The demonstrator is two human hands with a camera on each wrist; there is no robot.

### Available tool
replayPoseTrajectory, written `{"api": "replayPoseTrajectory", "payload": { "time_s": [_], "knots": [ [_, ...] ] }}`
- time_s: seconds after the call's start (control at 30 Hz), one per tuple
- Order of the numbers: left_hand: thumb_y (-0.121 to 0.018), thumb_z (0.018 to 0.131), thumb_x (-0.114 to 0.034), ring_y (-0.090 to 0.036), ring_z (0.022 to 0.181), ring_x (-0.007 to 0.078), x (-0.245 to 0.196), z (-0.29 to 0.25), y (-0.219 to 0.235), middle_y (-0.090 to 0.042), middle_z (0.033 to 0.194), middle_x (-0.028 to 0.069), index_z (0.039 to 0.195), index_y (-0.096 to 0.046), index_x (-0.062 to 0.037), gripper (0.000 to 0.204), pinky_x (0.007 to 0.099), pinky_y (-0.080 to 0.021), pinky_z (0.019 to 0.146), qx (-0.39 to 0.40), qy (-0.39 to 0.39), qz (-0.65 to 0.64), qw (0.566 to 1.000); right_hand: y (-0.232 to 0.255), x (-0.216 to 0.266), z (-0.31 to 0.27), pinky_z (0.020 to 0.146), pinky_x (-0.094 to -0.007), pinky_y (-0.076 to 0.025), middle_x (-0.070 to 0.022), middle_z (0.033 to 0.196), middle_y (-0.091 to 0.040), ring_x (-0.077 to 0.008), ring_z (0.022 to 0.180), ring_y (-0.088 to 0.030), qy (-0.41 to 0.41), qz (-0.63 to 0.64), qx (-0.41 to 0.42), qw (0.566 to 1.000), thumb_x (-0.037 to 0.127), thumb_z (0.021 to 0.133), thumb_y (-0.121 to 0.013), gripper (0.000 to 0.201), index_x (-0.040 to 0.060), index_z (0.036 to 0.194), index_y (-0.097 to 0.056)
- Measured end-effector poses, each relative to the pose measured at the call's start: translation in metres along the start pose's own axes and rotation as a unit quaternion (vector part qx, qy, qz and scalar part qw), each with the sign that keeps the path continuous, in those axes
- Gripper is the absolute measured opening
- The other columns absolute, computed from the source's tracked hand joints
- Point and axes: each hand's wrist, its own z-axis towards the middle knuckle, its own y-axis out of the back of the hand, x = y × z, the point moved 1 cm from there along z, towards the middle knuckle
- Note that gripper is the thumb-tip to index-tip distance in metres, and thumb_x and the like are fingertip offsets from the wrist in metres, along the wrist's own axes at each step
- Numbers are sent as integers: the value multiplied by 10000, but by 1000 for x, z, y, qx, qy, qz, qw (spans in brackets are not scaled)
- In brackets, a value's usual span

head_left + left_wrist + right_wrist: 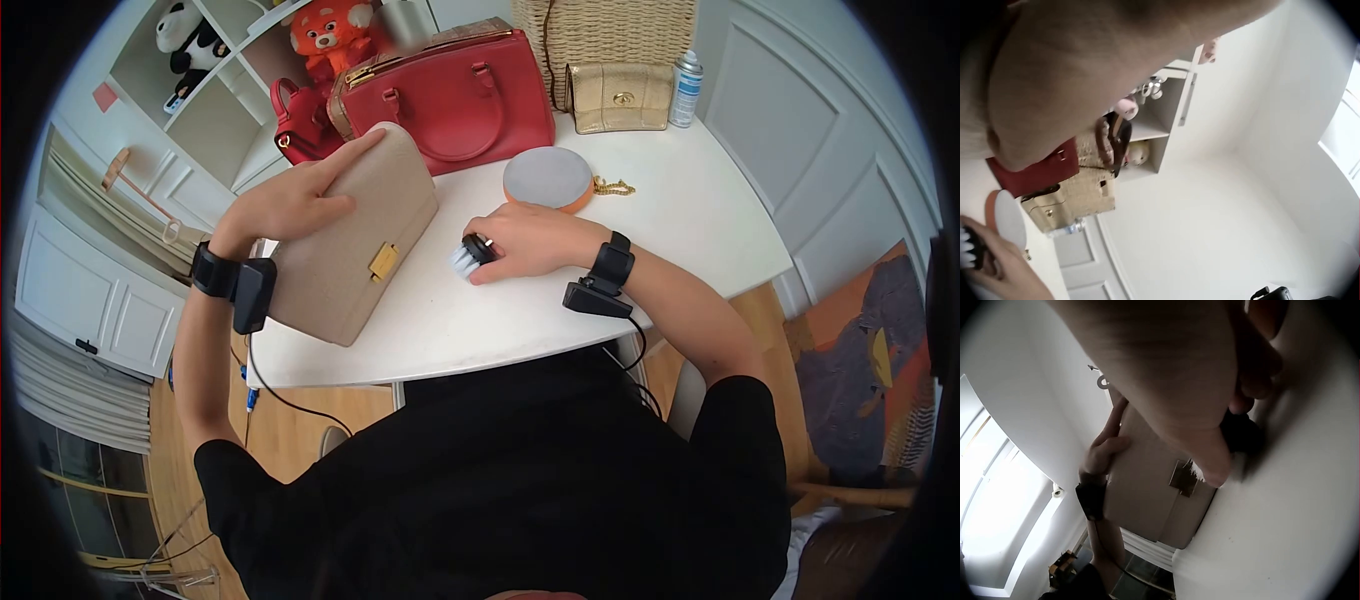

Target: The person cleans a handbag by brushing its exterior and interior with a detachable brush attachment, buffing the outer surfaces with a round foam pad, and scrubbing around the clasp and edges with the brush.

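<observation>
A beige handbag (345,240) with a gold clasp (384,261) stands tilted on the white table. My left hand (285,205) grips it along its upper left side, with fingers lying across the beige face. My right hand (535,242) holds a small black brush (478,250), whose pale bristles (464,263) point left toward the bag. In the right wrist view the bristles overlap the clasp (1183,477), and much of the brush is behind the hand. The left wrist view catches the brush (974,249) at its lower left edge.
Behind my right hand lies a round grey-topped, orange-sided item (548,178) beside a gold chain (614,187). Farther back are a large red handbag (460,100), a small red bag (305,125), a gold purse (620,97), a spray can (686,90) and a woven basket (610,35).
</observation>
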Motion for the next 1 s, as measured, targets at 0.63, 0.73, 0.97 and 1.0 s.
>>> {"api": "replayPoseTrajectory", "payload": {
  "time_s": [0.63,0.73,0.97,1.0],
  "knots": [
    [-605,892,-344,-329,1518,309,38,-13,-34,-320,1665,159,1678,-217,-181,892,396,-235,1240,-79,-8,-335,939,6,9,0,919,-468,-518,-251,886,-710,-422,938,-684,-57,17,47,997,318,1063,-495,422,-29,982,-721],
    [-594,898,-362,-320,1526,315,29,-12,-46,-303,1677,147,1671,-242,-168,871,402,-229,1245,-106,-18,-375,921,0,5,3,854,-489,-513,-237,822,-687,-430,870,-668,-1,15,-22,1000,328,1059,-505,427,-16,888,-692],
    [-615,914,-379,-322,1532,309,45,-13,-66,-305,1681,136,1659,-279,-158,847,391,-251,1245,-114,-78,-534,834,-4,9,5,684,-488,-482,-198,706,-637,-397,703,-638,72,63,-159,983,267,1035,-555,315,15,864,-636],
    [-615,914,-379,-322,1532,309,44,-15,-70,-305,1681,136,1659,-279,-158,847,391,-251,1245,-119,-77,-538,831,-4,11,5,643,-467,-479,-184,681,-626,-383,665,-627,79,81,-170,979,247,1026,-577,288,18,857,-622]
  ]
}}
